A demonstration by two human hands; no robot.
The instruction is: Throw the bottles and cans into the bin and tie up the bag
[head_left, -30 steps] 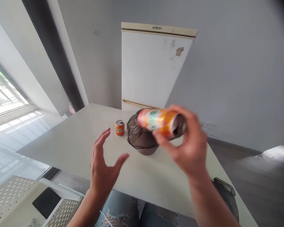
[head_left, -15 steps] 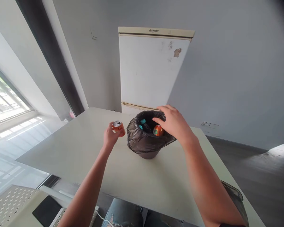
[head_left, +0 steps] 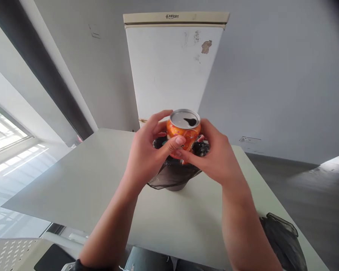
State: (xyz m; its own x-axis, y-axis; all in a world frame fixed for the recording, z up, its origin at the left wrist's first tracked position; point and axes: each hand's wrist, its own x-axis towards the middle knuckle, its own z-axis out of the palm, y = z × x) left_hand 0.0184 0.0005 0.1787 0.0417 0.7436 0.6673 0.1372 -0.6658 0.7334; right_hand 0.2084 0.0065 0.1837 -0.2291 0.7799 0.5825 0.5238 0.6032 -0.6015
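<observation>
Between my two hands is an orange drink can (head_left: pixel 183 131), upright, its silver top turned toward me and its mouth hole open. My left hand (head_left: pixel 151 146) wraps the can's left side with the thumb across its front. On the other side my right hand (head_left: pixel 214 150) grips it too, thumb low on the front. Behind and below the can stands a small bin lined with a black plastic bag (head_left: pixel 173 177). My hands and the can hide most of the bin's opening.
The bin stands on a white table (head_left: pixel 87 169). A dark folded plastic bag (head_left: pixel 284 241) lies near the table's right edge. Behind the table rises a white fridge (head_left: pixel 169 71). At lower left are a perforated chair (head_left: pixel 17 250) and a flat black object (head_left: pixel 53 258).
My left hand has carried the can rightward and up in front of the bin. My right hand has left the bin's rim and closed on the can. The view has shifted slightly.
</observation>
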